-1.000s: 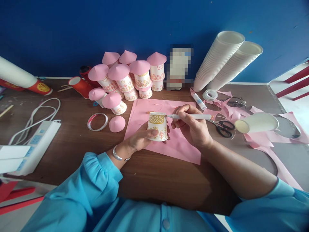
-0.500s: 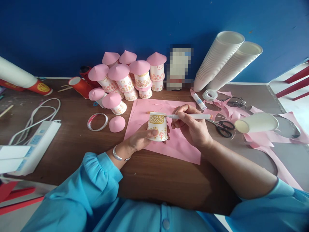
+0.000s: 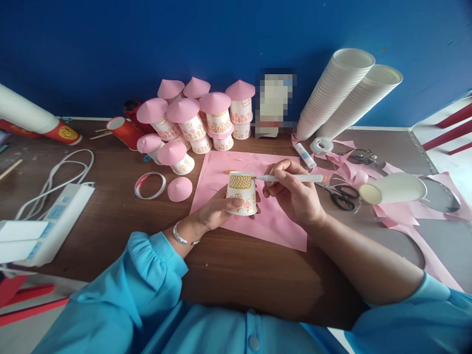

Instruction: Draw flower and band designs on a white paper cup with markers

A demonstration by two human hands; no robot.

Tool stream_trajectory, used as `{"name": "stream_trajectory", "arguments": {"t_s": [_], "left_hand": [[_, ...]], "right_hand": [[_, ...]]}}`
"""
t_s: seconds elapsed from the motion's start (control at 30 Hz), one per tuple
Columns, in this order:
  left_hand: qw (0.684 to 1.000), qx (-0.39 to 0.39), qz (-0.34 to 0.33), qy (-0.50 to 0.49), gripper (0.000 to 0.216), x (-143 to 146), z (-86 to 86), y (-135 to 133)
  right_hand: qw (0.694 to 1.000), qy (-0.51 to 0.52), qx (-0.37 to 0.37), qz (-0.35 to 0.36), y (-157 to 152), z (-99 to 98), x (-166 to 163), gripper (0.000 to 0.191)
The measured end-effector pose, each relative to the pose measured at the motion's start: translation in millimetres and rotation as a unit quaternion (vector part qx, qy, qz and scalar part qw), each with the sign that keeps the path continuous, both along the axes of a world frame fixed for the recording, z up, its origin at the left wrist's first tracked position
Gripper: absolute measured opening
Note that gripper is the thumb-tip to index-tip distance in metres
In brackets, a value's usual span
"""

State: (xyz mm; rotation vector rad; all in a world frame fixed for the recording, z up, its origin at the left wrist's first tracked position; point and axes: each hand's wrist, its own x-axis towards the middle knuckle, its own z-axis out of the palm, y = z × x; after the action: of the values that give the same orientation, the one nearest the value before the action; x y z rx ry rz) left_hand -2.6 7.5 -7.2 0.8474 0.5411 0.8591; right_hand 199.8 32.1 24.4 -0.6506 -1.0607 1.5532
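My left hand (image 3: 219,209) is wrapped round a white paper cup (image 3: 241,194), held upside down above pink paper (image 3: 273,226). A yellow net pattern circles the cup's upper part, and yellow and red flowers are drawn lower down. My right hand (image 3: 295,191) grips a white marker pen (image 3: 295,178), its tip at the upper right edge of the cup's pattern. Whether the tip touches the cup is hard to see. Behind them stand several decorated cup towers (image 3: 184,128) with pink cone roofs. A loose pink cone (image 3: 179,189) lies left of the cup.
Right of my hands lie black scissors (image 3: 344,196), a glue stick (image 3: 305,155), clear tape (image 3: 321,145), pink scraps (image 3: 401,211) and a cup on its side (image 3: 393,189). Tall cup stacks (image 3: 335,93) lean against the blue wall. Leftward are a tape ring (image 3: 150,186) and a power strip (image 3: 61,221).
The whole view has shifted very slightly. Both hands, the cup and the marker keep almost the same positions, with the pen tip still at the pattern's right edge.
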Motion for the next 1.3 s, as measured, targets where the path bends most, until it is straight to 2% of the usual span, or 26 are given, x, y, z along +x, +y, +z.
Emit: {"name": "stream_trajectory", "arguments": {"t_s": [0.13,0.2,0.23,0.33,0.4,0.47,0.53,0.6,0.7,0.8,0.87,0.93,1.07,1.17,1.3], "left_hand": [[0.998,0.020,0.057,0.027,0.056,1.9,1.8,-0.3],[0.993,0.041,0.087,0.065,0.055,2.6,4.0,-0.8],[0.990,0.058,0.096,0.087,0.054,2.9,5.2,-1.1],[0.977,0.106,0.122,0.140,0.051,4.2,7.8,-2.2],[0.966,0.123,0.162,0.161,0.058,5.5,7.7,-3.0],[0.953,0.132,0.199,0.184,0.066,7.0,6.5,-4.0],[0.946,0.152,0.206,0.199,0.069,7.9,5.1,-5.1],[0.941,0.182,0.194,0.210,0.070,7.3,4.2,-6.6],[0.934,0.214,0.180,0.225,0.070,3.3,2.7,-8.3],[0.958,0.202,0.136,0.153,0.065,-1.4,-0.1,-8.1],[0.981,0.148,0.095,0.087,0.059,-2.8,-1.1,-6.6],[0.995,0.077,0.057,0.029,0.063,-2.8,0.2,-4.6],[0.999,-0.013,0.020,-0.029,0.067,-2.9,6.1,-0.9],[0.999,-0.017,0.040,-0.023,0.063,-4.8,6.8,0.4],[0.990,0.035,0.123,0.060,0.066,-5.1,3.1,0.7]], "right_hand": [[0.996,-0.032,0.042,-0.067,0.2,-7.6,1.2,0.028],[0.983,-0.089,0.121,-0.108,1.9,-13.5,3.3,0.029],[0.969,-0.122,0.184,-0.116,3.1,-16.2,4.6,0.037],[0.899,-0.225,0.367,-0.084,5.6,-22.2,7.7,0.080],[0.842,-0.287,0.453,-0.064,4.9,-25.3,8.8,0.093],[0.789,-0.341,0.507,-0.061,2.4,-29.1,9.2,0.095],[0.748,-0.386,0.536,-0.064,-0.1,-33.6,9.5,0.093],[0.732,-0.410,0.540,-0.070,-1.1,-36.8,9.7,0.089],[0.751,-0.393,0.525,-0.078,0.9,-34.8,9.4,0.083],[0.788,-0.353,0.498,-0.077,3.2,-27.0,8.3,0.079],[0.807,-0.340,0.478,-0.068,3.6,-22.9,7.7,0.078],[0.823,-0.328,0.461,-0.057,3.8,-21.6,7.6,0.075],[0.854,-0.286,0.432,-0.041,5.9,-24.7,9.2,0.075],[0.856,-0.282,0.431,-0.040,8.0,-27.2,9.8,0.080],[0.826,-0.315,0.459,-0.085,7.5,-30.4,7.0,0.089]]}}
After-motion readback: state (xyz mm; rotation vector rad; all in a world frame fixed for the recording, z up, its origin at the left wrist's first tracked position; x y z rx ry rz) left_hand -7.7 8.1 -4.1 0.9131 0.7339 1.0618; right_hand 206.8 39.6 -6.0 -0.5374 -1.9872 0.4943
